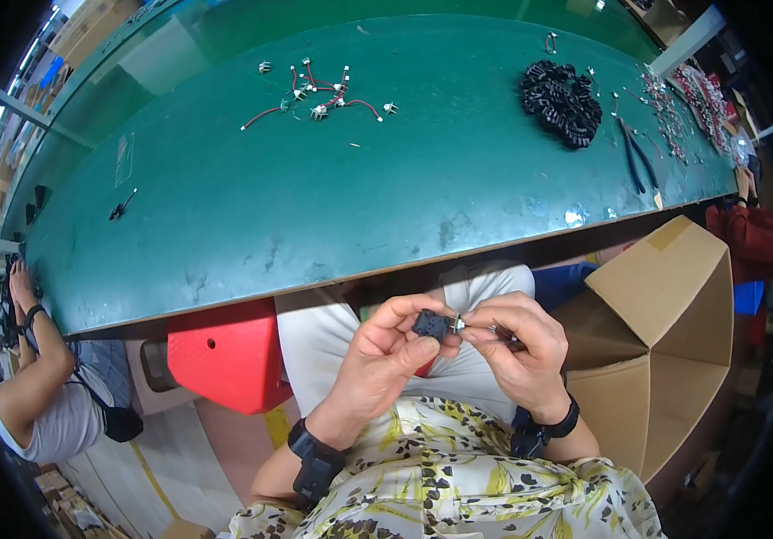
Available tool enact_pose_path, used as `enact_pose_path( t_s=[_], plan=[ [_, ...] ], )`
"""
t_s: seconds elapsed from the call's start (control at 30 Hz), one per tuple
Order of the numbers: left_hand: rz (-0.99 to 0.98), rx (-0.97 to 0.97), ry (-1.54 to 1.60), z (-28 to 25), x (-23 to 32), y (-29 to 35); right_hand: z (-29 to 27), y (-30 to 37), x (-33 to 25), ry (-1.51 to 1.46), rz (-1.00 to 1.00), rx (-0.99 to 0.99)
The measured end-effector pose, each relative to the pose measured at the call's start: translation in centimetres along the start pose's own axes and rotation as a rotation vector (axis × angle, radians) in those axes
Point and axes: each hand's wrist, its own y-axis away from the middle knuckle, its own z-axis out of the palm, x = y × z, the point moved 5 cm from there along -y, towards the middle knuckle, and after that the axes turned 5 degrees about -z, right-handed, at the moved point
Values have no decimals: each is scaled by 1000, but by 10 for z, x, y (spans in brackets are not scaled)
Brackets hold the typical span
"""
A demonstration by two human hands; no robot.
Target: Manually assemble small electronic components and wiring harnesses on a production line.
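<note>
Above my lap, in front of the table edge, my left hand [382,355] pinches a small black plastic housing [430,325] between thumb and fingers. Close against its right side, my right hand [516,346] grips a small whitish connector [458,323] with metallic parts between thumb and forefinger. The two pieces meet or nearly meet; whether one sits inside the other I cannot tell. Something thin and dark shows under the right fingers, too small to name. Both wrists wear black bands.
The green table [314,207] carries red-wired connectors [319,111], a heap of black parts [561,103], pliers [638,157] and piled wired pieces [701,103]. An open cardboard box [687,359] stands at my right, a red stool [229,355] at left. Other people work at both ends.
</note>
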Motion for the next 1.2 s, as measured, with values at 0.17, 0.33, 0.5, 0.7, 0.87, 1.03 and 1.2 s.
enact_pose_path(
  t_s=[0.17, 0.33, 0.5, 0.7, 0.87, 1.03, 1.2],
  plan=[
    [-26, -33, 118, 1, 2, -1, -2, -1, -4, 66, -67, -11],
    [-47, -7, 120, 0, -1, -2, -4, 0, -8, 79, -113, 54],
    [-84, 37, 72, 1, -2, -1, -5, -2, -10, 107, -122, 42],
    [2, 11, -8, 3, -3, -4, -3, -4, -13, 99, -96, 36],
    [2, 65, -82, 4, -2, -2, -1, -7, -15, 134, -112, -3],
    [103, 57, -261, 2, 1, -5, -1, -7, -17, 229, -150, -34],
    [233, 87, -655, 5, 20, -4, 0, -11, -20, 330, -204, -94]
  ],
)
